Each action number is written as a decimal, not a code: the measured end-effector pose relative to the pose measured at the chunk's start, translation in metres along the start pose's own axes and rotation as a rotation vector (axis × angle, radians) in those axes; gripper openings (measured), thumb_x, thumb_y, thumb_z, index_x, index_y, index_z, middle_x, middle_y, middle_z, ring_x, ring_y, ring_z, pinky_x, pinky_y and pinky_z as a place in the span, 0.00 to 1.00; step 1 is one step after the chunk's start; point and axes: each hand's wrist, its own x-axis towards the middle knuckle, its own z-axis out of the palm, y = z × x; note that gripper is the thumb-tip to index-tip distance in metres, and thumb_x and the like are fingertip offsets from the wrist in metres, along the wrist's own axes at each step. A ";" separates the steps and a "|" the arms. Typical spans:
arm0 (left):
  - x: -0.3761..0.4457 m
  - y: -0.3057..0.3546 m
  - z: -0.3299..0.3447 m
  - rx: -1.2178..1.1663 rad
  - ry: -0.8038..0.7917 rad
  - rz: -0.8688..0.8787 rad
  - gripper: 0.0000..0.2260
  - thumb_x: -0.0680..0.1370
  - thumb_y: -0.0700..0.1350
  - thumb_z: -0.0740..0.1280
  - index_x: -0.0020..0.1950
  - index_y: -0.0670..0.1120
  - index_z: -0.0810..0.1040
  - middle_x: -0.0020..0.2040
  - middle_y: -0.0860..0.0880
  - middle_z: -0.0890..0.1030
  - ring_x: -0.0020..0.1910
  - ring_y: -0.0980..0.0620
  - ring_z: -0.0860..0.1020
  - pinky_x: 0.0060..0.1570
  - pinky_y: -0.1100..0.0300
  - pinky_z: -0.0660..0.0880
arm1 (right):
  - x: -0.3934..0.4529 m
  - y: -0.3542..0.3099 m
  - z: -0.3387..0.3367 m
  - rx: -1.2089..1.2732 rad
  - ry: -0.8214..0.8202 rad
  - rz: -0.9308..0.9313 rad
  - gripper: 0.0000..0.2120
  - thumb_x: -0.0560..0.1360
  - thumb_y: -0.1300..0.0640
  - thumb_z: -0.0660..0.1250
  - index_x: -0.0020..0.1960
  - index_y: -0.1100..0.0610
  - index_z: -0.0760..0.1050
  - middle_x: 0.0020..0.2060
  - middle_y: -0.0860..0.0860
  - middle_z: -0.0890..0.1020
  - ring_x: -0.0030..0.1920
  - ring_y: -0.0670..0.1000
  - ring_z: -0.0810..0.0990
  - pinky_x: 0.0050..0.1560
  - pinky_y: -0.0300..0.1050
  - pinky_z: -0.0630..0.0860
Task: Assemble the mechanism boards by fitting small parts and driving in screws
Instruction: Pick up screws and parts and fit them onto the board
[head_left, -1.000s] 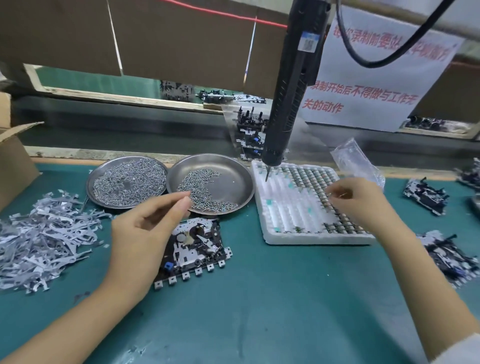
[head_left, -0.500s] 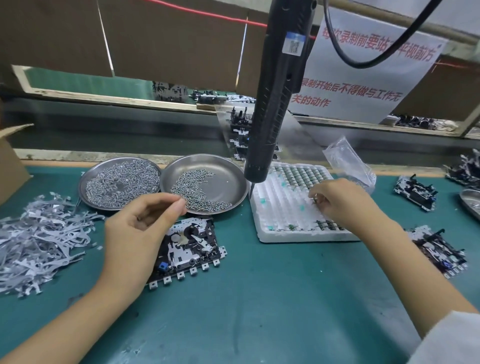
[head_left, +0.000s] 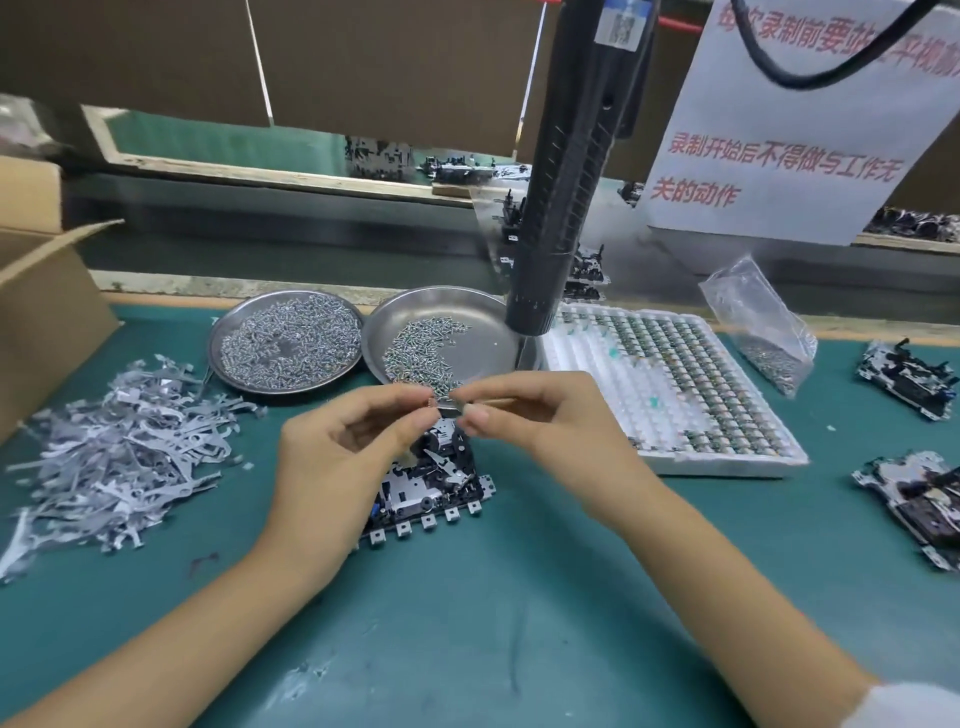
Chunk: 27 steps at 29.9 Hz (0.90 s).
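**Currently: small part held above the board, fitting not yet begun**

Both hands meet at the centre of the frame, just above the mechanism board (head_left: 431, 488) lying on the green tabletop (head_left: 519, 597). The left hand (head_left: 337, 457) has thumb and forefinger closed on a tiny part (head_left: 432, 401), seemingly a reddish coil, though it is too small to identify. The right hand (head_left: 540, 421) pinches another small item at the same spot, with a thin tan piece projecting toward the right; what it is cannot be told. The two sets of fingertips touch or nearly touch.

Progress, as judged: the board under the hands carries several fitted components, but the part in hand is not yet seated, and no screw is being driven. The electric screwdriver (head_left: 566, 171) hangs untouched above the right-hand screw dish (head_left: 488, 332).

Remaining stock is large. A second dish (head_left: 285, 340) at upper left of centre is full of screws, a heap of metal strips (head_left: 114, 457) fills the left edge, and the white parts tray (head_left: 670, 395) on the right has many occupied rows. Further boards (head_left: 909, 379) lie at the right edge; their completion state cannot be judged.
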 end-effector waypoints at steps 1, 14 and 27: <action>-0.001 0.000 0.000 0.011 -0.016 0.003 0.08 0.67 0.40 0.72 0.44 0.48 0.83 0.38 0.54 0.85 0.35 0.58 0.81 0.36 0.68 0.77 | 0.002 0.004 0.004 0.054 0.032 -0.003 0.12 0.71 0.69 0.70 0.45 0.53 0.82 0.38 0.51 0.85 0.41 0.47 0.84 0.48 0.37 0.79; 0.000 -0.002 -0.001 0.102 -0.123 0.051 0.07 0.70 0.41 0.71 0.47 0.47 0.82 0.41 0.54 0.85 0.38 0.59 0.81 0.41 0.70 0.75 | -0.001 0.022 0.008 0.302 0.046 0.043 0.09 0.69 0.65 0.73 0.49 0.59 0.83 0.42 0.54 0.86 0.43 0.50 0.84 0.44 0.34 0.77; -0.001 -0.005 -0.001 0.079 -0.164 0.047 0.07 0.69 0.42 0.71 0.46 0.46 0.82 0.41 0.54 0.85 0.40 0.60 0.82 0.42 0.70 0.75 | -0.003 0.024 0.009 0.290 0.055 0.018 0.09 0.70 0.66 0.72 0.49 0.58 0.83 0.42 0.54 0.86 0.43 0.49 0.84 0.44 0.35 0.78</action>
